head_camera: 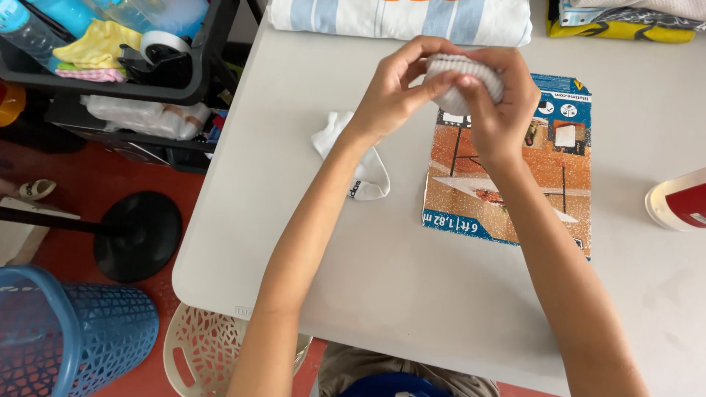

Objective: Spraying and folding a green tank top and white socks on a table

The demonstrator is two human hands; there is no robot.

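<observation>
Left hand point(393, 92): raised above the table, fingers curled tight around the left side of a rolled white sock point(465, 77), thumb pressing on its front.
Right hand point(500, 110): gripping the same sock from the right, fingers wrapped over its top and ribbed edge, thumb tucked underneath.
Rolled sock: held between both hands, off the surface, over the upper edge of the card point(507, 176).
Card: a flat printed sheet in orange and blue, lying on the table under the right forearm.
Loose sock point(353, 158): white, flat and crumpled on the table, just left of the card, partly under the left wrist.
Table point(382, 279): pale grey, rounded corner at lower left.
Folded cloth point(401, 18): white with blue stripes, at the far edge.
Yellow item point(625, 29): far right corner, beside the cloth.
Bottle point(676, 200): white with a red label, lying at the right edge.
Cart point(118, 59): black, left of the table, holding cloths and a tape dispenser.
Blue basket point(70, 334): on the red floor, lower left.
White basket point(202, 353): below the table corner, beside the blue one.
</observation>
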